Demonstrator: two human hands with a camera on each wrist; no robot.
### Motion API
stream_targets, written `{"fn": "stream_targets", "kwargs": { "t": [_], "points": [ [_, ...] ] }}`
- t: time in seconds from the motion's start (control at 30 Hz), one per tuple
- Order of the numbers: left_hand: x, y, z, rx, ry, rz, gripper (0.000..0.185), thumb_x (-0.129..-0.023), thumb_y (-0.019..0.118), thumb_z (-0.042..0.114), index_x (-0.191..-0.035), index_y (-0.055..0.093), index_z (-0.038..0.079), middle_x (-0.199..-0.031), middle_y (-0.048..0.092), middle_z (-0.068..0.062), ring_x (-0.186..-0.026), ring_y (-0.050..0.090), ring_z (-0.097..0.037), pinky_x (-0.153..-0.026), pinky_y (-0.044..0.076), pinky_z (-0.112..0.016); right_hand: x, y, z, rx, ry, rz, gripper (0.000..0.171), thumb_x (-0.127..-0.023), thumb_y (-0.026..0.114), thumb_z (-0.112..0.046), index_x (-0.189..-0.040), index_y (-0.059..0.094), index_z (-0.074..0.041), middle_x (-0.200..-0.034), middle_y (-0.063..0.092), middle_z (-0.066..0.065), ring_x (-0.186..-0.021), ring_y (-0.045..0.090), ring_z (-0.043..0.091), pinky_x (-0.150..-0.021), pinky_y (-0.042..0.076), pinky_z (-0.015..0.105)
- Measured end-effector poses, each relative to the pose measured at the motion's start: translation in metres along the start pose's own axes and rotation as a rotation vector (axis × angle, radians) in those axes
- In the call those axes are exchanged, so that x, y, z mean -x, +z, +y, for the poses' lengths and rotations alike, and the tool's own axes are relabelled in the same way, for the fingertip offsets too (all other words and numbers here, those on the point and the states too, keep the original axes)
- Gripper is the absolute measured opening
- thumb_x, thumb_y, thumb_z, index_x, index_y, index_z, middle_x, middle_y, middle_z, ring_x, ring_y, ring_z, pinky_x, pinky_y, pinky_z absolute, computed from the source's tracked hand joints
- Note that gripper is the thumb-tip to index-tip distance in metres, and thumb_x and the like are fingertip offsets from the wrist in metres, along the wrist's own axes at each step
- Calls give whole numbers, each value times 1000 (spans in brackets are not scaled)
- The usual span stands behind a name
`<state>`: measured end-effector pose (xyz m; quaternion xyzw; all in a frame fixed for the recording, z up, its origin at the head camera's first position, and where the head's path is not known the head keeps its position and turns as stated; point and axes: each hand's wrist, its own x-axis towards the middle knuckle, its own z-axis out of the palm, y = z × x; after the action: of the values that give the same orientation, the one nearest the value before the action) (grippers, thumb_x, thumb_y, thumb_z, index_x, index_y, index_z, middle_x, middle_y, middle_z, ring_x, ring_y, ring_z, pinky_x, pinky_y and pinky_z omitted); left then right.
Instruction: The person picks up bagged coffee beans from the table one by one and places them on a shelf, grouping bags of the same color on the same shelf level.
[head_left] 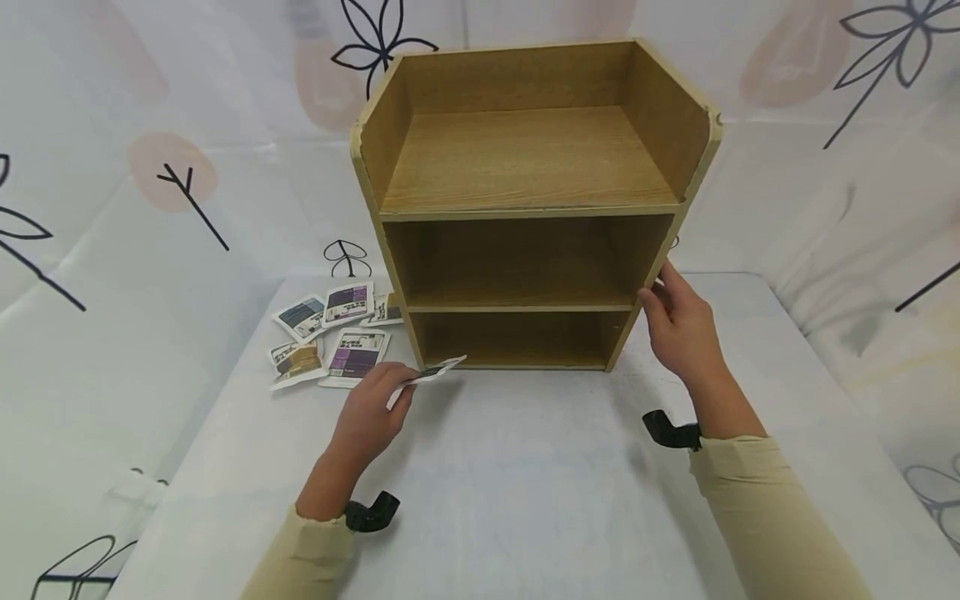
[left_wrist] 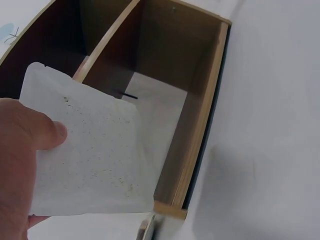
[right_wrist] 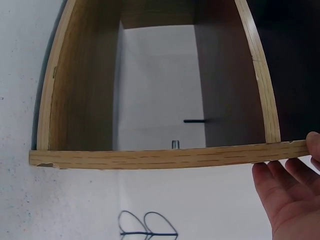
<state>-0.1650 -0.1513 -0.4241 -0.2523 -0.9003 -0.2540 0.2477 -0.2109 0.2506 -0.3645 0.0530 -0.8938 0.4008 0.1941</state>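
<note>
My left hand (head_left: 372,414) pinches a flat white packet (left_wrist: 92,150) between thumb and fingers, near the lower left corner of a wooden shelf unit (head_left: 525,212). In the left wrist view the packet's plain back faces the camera, overlapping the mouth of the lowest compartment. My right hand (head_left: 681,325) grips the unit's right side panel (right_wrist: 150,159), thumb on the front edge and fingers on the outer face. All three levels of the unit show bare boards.
Left of the unit lie several printed packets, among them a purple one (head_left: 356,357) and a brown one (head_left: 297,362). The white table (head_left: 540,483) stretches toward me. A patterned sheet (head_left: 247,108) hangs behind and at both sides.
</note>
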Motion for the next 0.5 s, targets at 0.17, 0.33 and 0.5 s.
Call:
{"fn": "stream_targets", "kwargs": {
  "t": [0.17,0.33,0.5],
  "points": [
    [-6,13,5,8,41,18,26,-82,74,2,-105,66,10,-103,66,-4,-96,64,-17,-85,57,-34,0,0,-1,-3,10,-2,57,-103,42,-31,-152,16,-44,-155,38,8,-133,47,39,-101,43,59],
    [-9,24,6,-16,94,32,25,-82,73,3,-105,65,11,-104,64,-3,-96,61,-17,-83,57,-32,1,0,0,1,20,-11,57,-103,41,-33,-152,14,-45,-156,37,7,-133,47,39,-101,43,59],
    [-13,32,4,-30,144,37,24,-83,71,2,-104,66,12,-103,63,-2,-94,61,-16,-80,57,-30,2,0,1,12,11,-4,56,-103,41,-33,-152,16,-43,-154,39,9,-132,48,39,-100,44,58]
  ]
}}
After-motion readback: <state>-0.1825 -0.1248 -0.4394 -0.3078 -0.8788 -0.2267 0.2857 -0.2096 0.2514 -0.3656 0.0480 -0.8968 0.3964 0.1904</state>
